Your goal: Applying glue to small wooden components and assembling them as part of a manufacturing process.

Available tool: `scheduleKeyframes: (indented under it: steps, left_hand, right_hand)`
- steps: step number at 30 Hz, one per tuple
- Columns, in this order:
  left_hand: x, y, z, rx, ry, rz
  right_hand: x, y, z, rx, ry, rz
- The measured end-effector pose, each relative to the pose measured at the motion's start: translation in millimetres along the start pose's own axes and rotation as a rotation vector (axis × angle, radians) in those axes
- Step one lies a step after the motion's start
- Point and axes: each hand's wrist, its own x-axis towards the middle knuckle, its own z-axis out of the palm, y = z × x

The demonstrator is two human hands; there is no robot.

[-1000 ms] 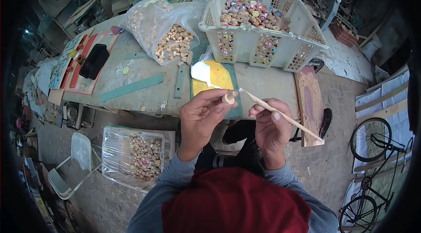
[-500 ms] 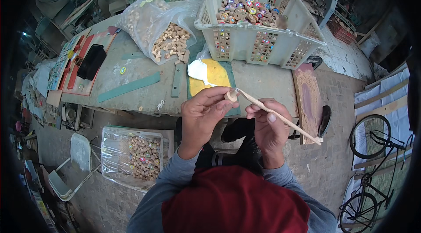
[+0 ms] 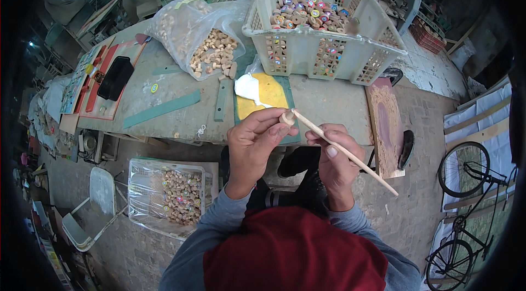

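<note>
Pinched between the thumb and fingers of my left hand [image 3: 257, 146] is a small round wooden piece [image 3: 286, 119]. My right hand [image 3: 338, 162] grips a long pale wooden stick [image 3: 350, 155] like a pen. The stick's upper tip meets or nearly meets the wooden piece; a small whitish bit shows at that tip. Both hands are above the near edge of the worktable [image 3: 323, 102]. Just beyond them lies a green board with a yellow patch [image 3: 276, 93], partly covered by a white scrap [image 3: 247, 88].
A pale plastic crate [image 3: 350, 44] holds many lettered wooden pieces. Beside it, a clear bag [image 3: 175, 33] spills plain wooden pieces. A black tray [image 3: 115, 78] and green strips [image 3: 161, 109] lie leftward. Below left stand a plastic-covered basket [image 3: 139, 195] and a folding chair [image 3: 101, 198].
The stick has turned in my right hand, its lower end swinging down toward me. My left hand still pinches the wooden piece in nearly the same place.
</note>
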Motion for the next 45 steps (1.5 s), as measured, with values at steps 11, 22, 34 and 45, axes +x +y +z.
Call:
scheduleKeyframes:
  steps: [11,22,34,45]
  left_hand:
    - [0.2,-0.3,-7.1,-0.033,0.056,0.054]
    - [-4.4,8.5,-66.1,-0.937,-0.162,0.107]
    - [11.4,114.7,3.5,-1.533,-1.441,-0.08]
    - [10.5,117.9,19.7,-1.715,-1.278,0.204]
  right_hand:
    - [5.5,-3.5,-4.6,-0.139,0.053,-0.114]
    - [38.5,-15.7,-31.4,0.062,0.304,0.414]
    - [93.2,79.6,-39.6,0.361,0.268,0.936]
    - [121.1,-13.2,-5.5,-0.002,-0.19,0.805]
